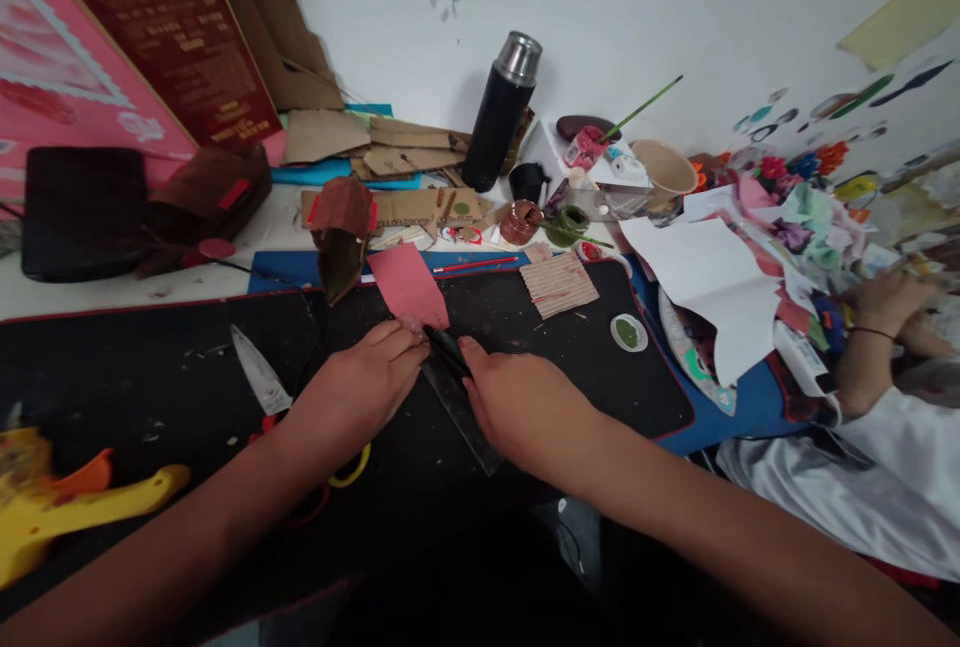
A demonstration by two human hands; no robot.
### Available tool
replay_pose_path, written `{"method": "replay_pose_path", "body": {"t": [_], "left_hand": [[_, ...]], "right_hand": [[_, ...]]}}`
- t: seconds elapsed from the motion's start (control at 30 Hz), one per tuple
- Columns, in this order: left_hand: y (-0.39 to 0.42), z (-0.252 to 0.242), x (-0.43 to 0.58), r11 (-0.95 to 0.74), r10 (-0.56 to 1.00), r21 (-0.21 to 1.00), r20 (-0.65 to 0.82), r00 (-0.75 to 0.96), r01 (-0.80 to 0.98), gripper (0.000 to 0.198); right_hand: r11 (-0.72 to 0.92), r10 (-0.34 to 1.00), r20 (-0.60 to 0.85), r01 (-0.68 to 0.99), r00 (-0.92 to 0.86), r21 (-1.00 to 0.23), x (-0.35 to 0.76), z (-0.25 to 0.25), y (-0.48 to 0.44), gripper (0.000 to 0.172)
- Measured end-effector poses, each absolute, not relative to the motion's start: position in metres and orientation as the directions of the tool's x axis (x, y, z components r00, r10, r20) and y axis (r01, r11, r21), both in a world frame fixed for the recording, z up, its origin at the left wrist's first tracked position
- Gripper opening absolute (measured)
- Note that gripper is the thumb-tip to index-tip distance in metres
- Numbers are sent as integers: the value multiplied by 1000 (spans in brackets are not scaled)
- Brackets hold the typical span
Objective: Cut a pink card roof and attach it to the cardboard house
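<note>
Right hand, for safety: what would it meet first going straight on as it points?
Past its dark tool, the right hand would probably meet the left hand first; depth is unclear.

One head-worn view from above, near, forward and down across the black mat (pixel 491 303) to the white wall (pixel 675 12).

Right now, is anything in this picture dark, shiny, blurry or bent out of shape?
Head view: the black flask leans, probably from wide-angle stretch; its silver cap glints; the black mat darkens toward the bottom; the co-worker's hand at the right looks soft; the pink paper is evenly lit, without glare.
</note>
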State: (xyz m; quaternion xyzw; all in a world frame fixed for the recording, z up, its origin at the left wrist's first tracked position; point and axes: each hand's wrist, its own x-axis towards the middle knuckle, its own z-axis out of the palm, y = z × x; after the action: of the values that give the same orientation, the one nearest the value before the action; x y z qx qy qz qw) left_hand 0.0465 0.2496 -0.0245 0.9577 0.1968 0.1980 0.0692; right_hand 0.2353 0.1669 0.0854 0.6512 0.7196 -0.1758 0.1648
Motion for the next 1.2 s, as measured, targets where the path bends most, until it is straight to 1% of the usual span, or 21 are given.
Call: {"method": "replay_pose_path", "body": {"t": [0.17,0.43,0.6,0.73,0.8,0.87,1.07,1.2], "left_hand": [[250,-28,47,-901,426,244,347,836,358,32],[250,-28,46,-906,419,216,335,844,364,34],[249,-30,46,-882,456,282,317,832,377,35],[249,-31,47,-892,444,257,344,827,372,36],[249,-30,47,-894,441,253,354,825,370,36],[249,-29,47,-886,454,274,351,819,374,35],[248,-28,48,-883,456,290,353,817,368,34],[248,-27,48,-890,447,270,367,816,366,30]], "right_hand": [[161,878,-459,987,-137,14,227,79,161,66],[142,852,-515,989,-97,50,221,80,155,65],[140,838,-537,989,-93,49,221,82,153,66],[148,841,-532,988,-104,41,226,81,153,68],[146,858,-500,989,-116,20,229,81,154,66],[119,874,-475,993,-106,-2,233,83,154,62],[41,850,-524,999,-54,-36,240,98,149,52],[28,859,-508,997,-58,-66,243,102,150,45]]}}
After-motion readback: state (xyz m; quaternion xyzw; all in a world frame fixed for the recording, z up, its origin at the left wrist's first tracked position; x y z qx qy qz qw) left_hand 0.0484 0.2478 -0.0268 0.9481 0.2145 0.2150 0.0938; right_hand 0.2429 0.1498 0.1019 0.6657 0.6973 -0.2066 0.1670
